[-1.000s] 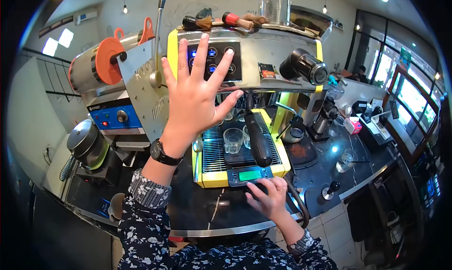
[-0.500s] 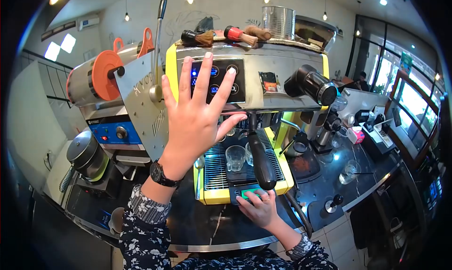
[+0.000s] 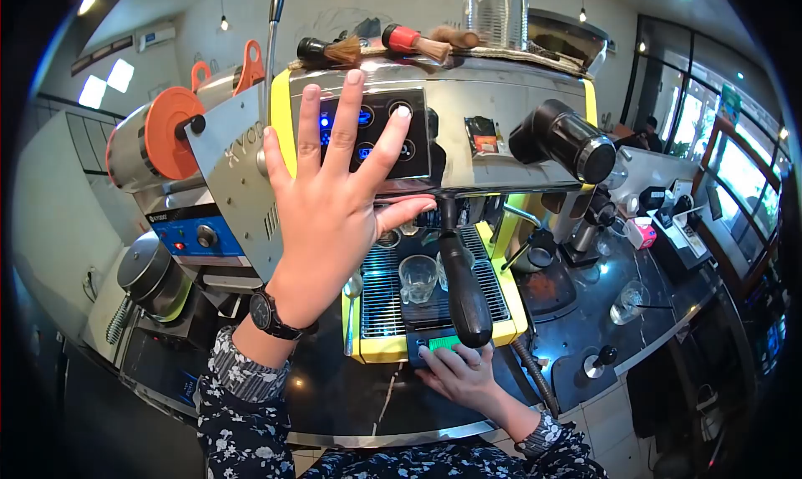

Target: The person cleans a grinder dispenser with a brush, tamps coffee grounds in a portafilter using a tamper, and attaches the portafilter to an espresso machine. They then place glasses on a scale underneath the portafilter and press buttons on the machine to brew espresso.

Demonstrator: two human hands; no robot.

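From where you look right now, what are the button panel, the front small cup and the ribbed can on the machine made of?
Button panel: glossy black glass or plastic, unclear which; flat, glowing blue in places.
Front small cup: clear, smooth, most likely glass; see-through, with bright highlights.
Ribbed can: bare metal, probably steel; its silvery surface reflects light.
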